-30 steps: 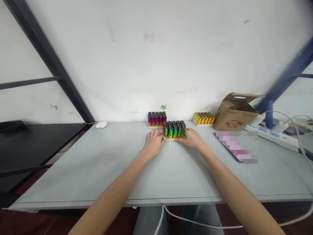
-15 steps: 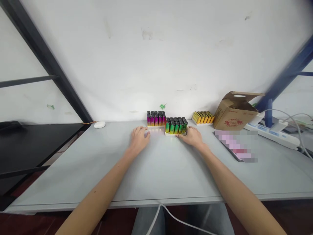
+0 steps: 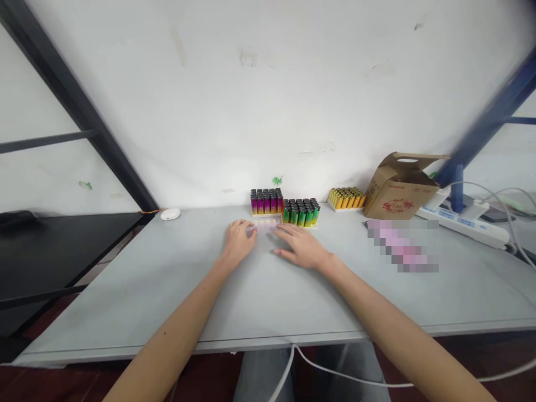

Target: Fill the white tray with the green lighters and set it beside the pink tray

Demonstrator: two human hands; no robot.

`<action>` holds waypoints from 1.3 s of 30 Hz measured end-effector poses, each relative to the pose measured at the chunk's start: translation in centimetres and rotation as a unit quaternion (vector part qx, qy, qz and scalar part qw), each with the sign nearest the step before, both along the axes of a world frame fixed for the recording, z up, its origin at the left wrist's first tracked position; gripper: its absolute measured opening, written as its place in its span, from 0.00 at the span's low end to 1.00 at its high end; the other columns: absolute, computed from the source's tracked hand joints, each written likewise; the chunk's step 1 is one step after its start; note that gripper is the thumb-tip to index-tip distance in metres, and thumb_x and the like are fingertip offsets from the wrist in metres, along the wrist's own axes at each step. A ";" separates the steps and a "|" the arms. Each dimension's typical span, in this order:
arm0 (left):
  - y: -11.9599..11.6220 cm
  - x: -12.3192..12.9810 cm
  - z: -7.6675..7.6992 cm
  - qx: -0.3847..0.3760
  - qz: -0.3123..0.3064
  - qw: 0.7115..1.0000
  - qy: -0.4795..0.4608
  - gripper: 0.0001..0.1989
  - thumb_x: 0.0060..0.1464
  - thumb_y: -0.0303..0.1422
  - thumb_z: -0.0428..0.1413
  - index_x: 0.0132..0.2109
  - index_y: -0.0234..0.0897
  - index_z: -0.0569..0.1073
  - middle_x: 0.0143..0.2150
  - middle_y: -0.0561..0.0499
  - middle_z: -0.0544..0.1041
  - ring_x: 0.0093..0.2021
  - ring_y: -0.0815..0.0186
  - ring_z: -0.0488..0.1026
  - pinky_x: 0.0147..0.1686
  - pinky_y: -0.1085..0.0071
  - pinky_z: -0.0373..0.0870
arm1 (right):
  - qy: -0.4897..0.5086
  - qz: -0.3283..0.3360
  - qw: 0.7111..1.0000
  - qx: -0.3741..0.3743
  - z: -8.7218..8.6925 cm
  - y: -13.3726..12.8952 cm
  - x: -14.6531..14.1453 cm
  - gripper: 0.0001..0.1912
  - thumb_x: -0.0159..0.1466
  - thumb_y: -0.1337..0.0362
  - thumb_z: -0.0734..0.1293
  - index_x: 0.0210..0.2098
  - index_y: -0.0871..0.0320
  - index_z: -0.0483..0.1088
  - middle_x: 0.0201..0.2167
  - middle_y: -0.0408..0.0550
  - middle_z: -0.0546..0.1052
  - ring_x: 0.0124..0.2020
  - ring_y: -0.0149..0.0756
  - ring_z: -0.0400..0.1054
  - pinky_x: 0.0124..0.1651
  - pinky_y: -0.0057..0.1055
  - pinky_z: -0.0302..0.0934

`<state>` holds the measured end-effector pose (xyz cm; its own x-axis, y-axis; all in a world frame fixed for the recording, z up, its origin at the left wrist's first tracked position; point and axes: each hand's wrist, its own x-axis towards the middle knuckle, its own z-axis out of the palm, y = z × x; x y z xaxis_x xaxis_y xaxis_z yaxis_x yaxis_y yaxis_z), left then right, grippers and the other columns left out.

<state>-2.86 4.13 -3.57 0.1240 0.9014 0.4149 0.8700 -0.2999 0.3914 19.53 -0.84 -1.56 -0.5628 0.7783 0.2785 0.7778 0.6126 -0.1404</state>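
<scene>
Cigarette lighters stand upright in pale trays near the wall. The purple-and-orange lighters are just beyond my hands; the green-and-yellow lighters stand slightly nearer and to the right. My left hand rests on the table in front of the purple set, its fingers slightly bent and thumb apart. In front of the green set is my right hand, fingers stretched leftward and thumb spread, holding nothing. Between the hands lies a pale shiny patch; whether it is clear plastic or a reflection I cannot tell.
Yellow lighters fill another tray beside an open cardboard box at the back right. A blurred pink flat object lies on the grey table, near a white power strip. A white case sits back left.
My right hand has let go of the green lighters' tray and moved left and nearer to me, in front of it. The left hand stays in nearly the same place.
</scene>
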 end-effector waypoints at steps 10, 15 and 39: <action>-0.2 -0.1 0.2 -0.003 -0.006 1.000 -0.023 0.13 0.60 0.35 0.49 0.46 0.37 0.75 0.48 0.45 0.76 0.54 0.57 0.68 0.57 0.60 0.62 | -0.053 -0.075 0.995 -0.047 -1.1 -0.5 -0.3 0.43 0.68 0.40 0.44 0.68 0.68 0.51 0.70 0.57 0.49 0.70 0.49 0.45 0.68 0.46 0.43; -0.3 0.0 0.1 -0.012 -0.009 1.000 -0.011 0.14 0.60 0.35 0.49 0.48 0.36 0.74 0.49 0.45 0.76 0.53 0.56 0.69 0.57 0.60 0.63 | -0.055 -0.093 0.993 -0.048 -1.0 -0.8 -0.1 0.42 0.67 0.40 0.45 0.68 0.64 0.53 0.70 0.55 0.51 0.70 0.49 0.46 0.68 0.49 0.43; -0.3 0.1 0.3 -0.036 -0.006 0.999 0.001 0.14 0.60 0.35 0.48 0.47 0.38 0.75 0.50 0.46 0.77 0.53 0.57 0.71 0.57 0.60 0.62 | 0.069 -0.319 0.944 -0.040 0.8 0.8 3.7 0.23 0.68 0.52 0.53 0.49 0.58 0.71 0.43 0.57 0.79 0.46 0.49 0.72 0.50 0.42 0.61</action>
<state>-2.77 3.81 -3.32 0.1357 0.9275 0.3483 0.8674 -0.2811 0.4107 23.21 -0.01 -0.72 0.0656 0.9683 0.2409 0.9562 0.0081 -0.2926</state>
